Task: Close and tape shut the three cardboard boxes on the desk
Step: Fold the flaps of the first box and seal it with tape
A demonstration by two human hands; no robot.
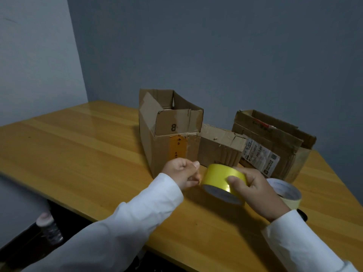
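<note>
Head view: three boxes stand on the worktop [82, 146], a tall box [167, 138] with flaps up, a small box [220, 148] beside it, and a labelled box [275, 146] to the right. Nearer us, our right hand [255, 191] grasps a yellow tape roll [220, 179]; our left hand [180, 171] pinches at its edge. A white roll [288, 193] lies just behind.
</note>
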